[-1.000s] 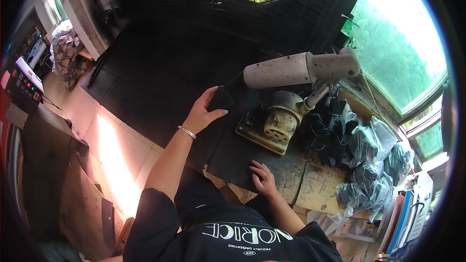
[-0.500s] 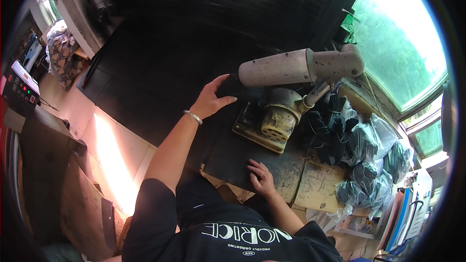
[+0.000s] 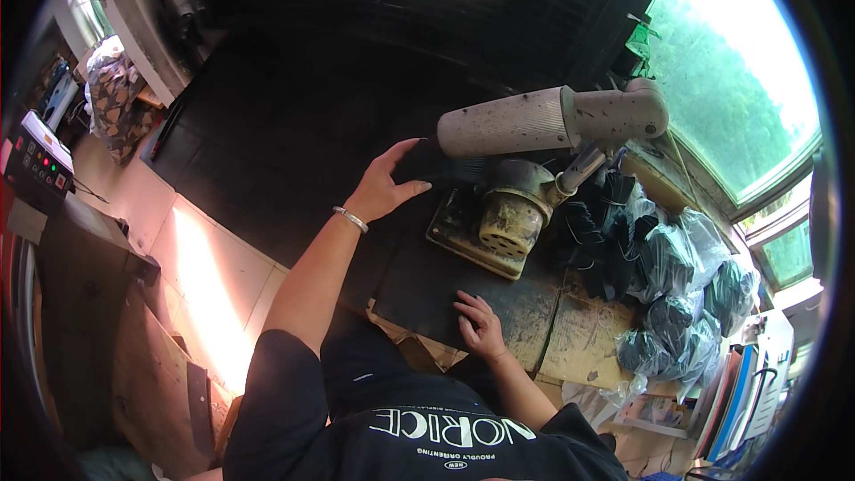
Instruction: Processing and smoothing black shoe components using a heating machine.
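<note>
My left hand (image 3: 385,191) reaches forward over black cloth-like material. Its thumb and forefinger curve around something dark beside a machine, probably its handle; black on black hides the shape and the other fingers. The machine has a yellowish, worn motor housing (image 3: 510,214) with holes in its cap, standing on a flat base plate (image 3: 472,254). A thick grey jointed arm (image 3: 508,122) extends above it. Nearer my body, my right hand (image 3: 482,330) rests on the dark table edge, empty, its fingers loosely bent and apart.
Clear plastic bags with dark contents (image 3: 672,289) are heaped to the right of the machine. A bare stained board (image 3: 583,338) lies beside the black surface. Folders (image 3: 744,401) stand at the lower right. A control box (image 3: 40,156) with lit lamps is at far left.
My left hand has shifted very slightly left and nearer to me. The motor housing and base plate have moved a little left. My right hand has stayed nearly still.
</note>
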Motion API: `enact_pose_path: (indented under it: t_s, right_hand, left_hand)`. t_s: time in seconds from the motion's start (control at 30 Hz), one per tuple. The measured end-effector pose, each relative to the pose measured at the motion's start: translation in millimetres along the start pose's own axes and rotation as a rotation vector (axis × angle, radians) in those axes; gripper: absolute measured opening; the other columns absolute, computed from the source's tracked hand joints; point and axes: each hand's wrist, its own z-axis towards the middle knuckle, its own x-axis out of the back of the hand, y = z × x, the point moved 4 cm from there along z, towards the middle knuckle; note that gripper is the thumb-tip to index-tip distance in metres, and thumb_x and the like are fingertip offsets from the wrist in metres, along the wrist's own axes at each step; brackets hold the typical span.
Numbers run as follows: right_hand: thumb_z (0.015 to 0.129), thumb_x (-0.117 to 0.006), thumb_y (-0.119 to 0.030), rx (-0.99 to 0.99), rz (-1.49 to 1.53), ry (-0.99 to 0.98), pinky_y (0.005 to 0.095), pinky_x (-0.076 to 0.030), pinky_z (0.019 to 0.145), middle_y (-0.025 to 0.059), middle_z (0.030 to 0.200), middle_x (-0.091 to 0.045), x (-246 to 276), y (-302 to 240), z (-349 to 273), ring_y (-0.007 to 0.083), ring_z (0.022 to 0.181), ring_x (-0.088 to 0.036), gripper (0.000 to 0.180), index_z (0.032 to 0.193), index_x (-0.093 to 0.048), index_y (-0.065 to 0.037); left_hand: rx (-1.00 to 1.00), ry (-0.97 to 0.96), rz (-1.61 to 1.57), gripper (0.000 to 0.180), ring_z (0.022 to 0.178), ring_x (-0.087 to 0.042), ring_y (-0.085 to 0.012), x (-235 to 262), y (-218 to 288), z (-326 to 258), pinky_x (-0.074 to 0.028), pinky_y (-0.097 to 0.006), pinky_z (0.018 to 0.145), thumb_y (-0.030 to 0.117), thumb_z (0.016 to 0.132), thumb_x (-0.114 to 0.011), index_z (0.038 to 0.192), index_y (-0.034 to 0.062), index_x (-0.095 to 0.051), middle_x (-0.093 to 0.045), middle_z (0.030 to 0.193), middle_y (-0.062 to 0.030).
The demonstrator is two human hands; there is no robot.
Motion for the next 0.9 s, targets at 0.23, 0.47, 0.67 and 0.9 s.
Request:
enact_pose_path:
  t_s: [0.23,0.47,0.67,0.9]
  right_hand:
    - [0.083,-0.061,-0.007,-0.006,0.005,-0.006,0.0480,-0.038,0.109,0.0122,0.130,-0.061,-0.4,0.5,-0.1,0.0332,0.119,-0.057,0.030,0.112,-0.067,-0.008]
    - [0.083,-0.061,-0.008,-0.008,-0.006,-0.001,0.0478,-0.039,0.109,0.0122,0.130,-0.061,-1.3,-0.3,-0.1,0.0337,0.119,-0.057,0.030,0.112,-0.068,-0.008]
    - [0.082,-0.061,-0.008,-0.014,-0.010,-0.004,0.0475,-0.039,0.109,0.0124,0.130,-0.061,-1.0,-0.4,0.1,0.0337,0.119,-0.057,0.030,0.111,-0.068,-0.008]
    - [0.082,-0.061,-0.008,0.001,-0.006,-0.006,0.0475,-0.039,0.109,0.0127,0.130,-0.061,-0.6,-1.7,0.6,0.0337,0.119,-0.057,0.029,0.111,-0.068,-0.007]
  left_hand:
    - [-0.044,-0.001,-0.086,0.068,0.121,-0.052,-0.0162,7.8,1.7,-14.5,-0.038,-0.032,0.107,0.004,0.075,-0.078,0.137,0.0046,-0.049,-0.058,0.128,-0.0057]
    - [-0.041,0.006,-0.122,0.069,0.121,-0.052,-0.0159,15.9,5.0,-30.0,-0.038,-0.031,0.106,0.004,0.075,-0.079,0.137,0.0046,-0.049,-0.058,0.128,-0.0056]
    - [-0.006,0.023,-0.143,0.069,0.123,-0.051,-0.0171,22.0,7.3,-43.1,-0.037,-0.032,0.108,0.005,0.073,-0.079,0.136,0.0042,-0.050,-0.058,0.129,-0.0070]
    - [0.023,0.027,-0.171,0.070,0.122,-0.052,-0.0161,31.3,9.0,-60.6,-0.038,-0.030,0.107,0.006,0.074,-0.079,0.137,0.0034,-0.048,-0.058,0.129,-0.0068]
